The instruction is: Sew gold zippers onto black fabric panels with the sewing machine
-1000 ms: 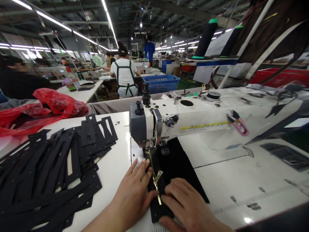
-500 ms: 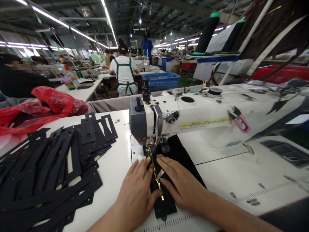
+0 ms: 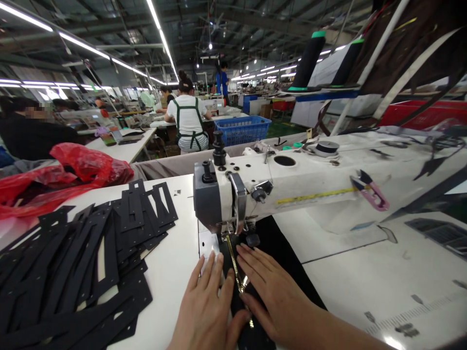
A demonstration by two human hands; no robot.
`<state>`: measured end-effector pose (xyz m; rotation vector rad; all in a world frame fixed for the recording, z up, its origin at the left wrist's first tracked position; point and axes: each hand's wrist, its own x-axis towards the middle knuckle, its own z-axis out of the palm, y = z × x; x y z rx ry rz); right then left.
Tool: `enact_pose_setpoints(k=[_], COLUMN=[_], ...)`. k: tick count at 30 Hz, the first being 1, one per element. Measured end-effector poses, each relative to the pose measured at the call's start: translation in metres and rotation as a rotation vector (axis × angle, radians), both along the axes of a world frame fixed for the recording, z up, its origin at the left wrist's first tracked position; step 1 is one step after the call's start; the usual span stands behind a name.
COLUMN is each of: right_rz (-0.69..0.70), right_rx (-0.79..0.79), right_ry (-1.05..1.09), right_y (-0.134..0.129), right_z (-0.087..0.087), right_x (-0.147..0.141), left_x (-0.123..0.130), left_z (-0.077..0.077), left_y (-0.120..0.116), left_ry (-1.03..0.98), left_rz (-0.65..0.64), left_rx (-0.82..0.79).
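A gold-toothed zipper (image 3: 233,256) on black fabric (image 3: 282,257) runs up under the presser foot of a white sewing machine (image 3: 310,180). My left hand (image 3: 209,304) lies flat along the zipper's left side, fingers stretched toward the needle area, its thumb reaching over the lower part. On the right side, my right hand (image 3: 273,291) presses the fabric down with its fingers extended. The shiny zipper pull (image 3: 244,282) shows beside my right fingers. Neither hand grips anything; both rest on the work. The needle tip cannot be made out.
Black slotted pieces (image 3: 83,257) lie heaped at the left, with a red plastic bag (image 3: 87,167) behind them. Pink-handled thread snips (image 3: 375,194) sit on the machine arm. Black thread cones (image 3: 308,61) stand at upper right. A blue basket (image 3: 244,130) and a seated co-worker (image 3: 189,116) are beyond.
The view has tilted up slightly, so the machine and hands sit lower in it. Both hands stay flat beside the zipper; the left thumb and fingers lie slightly farther from the presser foot.
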<state>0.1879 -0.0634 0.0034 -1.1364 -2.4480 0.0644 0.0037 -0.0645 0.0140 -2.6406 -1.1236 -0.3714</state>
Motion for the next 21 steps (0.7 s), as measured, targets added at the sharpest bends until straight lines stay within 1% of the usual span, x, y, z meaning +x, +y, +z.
enact_pose_setpoints(k=[3,5,12,17,21], right_rz=[0.005,0.002,-0.011,-0.009,-0.021], right_rx=[0.009,0.009,-0.046,-0.034,-0.029], right_ry=[-0.001,-0.001,0.048,0.099,0.11], right_y=[0.002,0.004,0.014,0.024,0.034], right_z=[-0.001,-0.001,-0.001,-0.003,-0.006], right_x=[-0.001,-0.001,-0.003,-0.006,-0.008], left_x=[0.0,0.0,0.001,-0.001,-0.002], left_z=[0.002,0.004,0.002,0.001,0.001], left_y=[0.003,0.005,0.014,0.025,0.034], left_ry=[0.03,0.016,-0.118,-0.194,-0.203], left_rz=[-0.012,-0.008,-0.004,0.027,0.04], left_rx=[0.01,0.001,-0.005,-0.06,-0.11])
